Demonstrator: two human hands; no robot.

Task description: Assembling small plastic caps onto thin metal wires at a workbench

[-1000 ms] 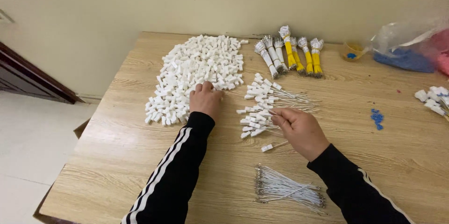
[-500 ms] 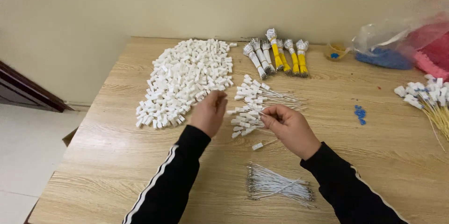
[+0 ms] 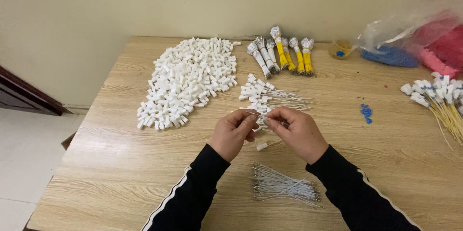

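- Caps: loose white connector pile (image 3: 188, 81) far left on table (image 3: 120, 173), untouched.
- Left hand (image 3: 232, 133) pinches a small white cap; right hand (image 3: 300, 132) grips a thin wire (image 3: 260, 115), both meeting mid-table.
- Step looks like insertion; next needs wire end aligned with the cap opening.
- Bare wires (image 3: 284, 188) lie just below the hands.

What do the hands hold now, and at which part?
Both hands, left and right, pinch one thin white wire between fingertips, the left near its end, the right further along.

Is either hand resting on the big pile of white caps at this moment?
No: the left hand and right hand meet over the table, pinching a thin wire, apart from the pile of white caps.
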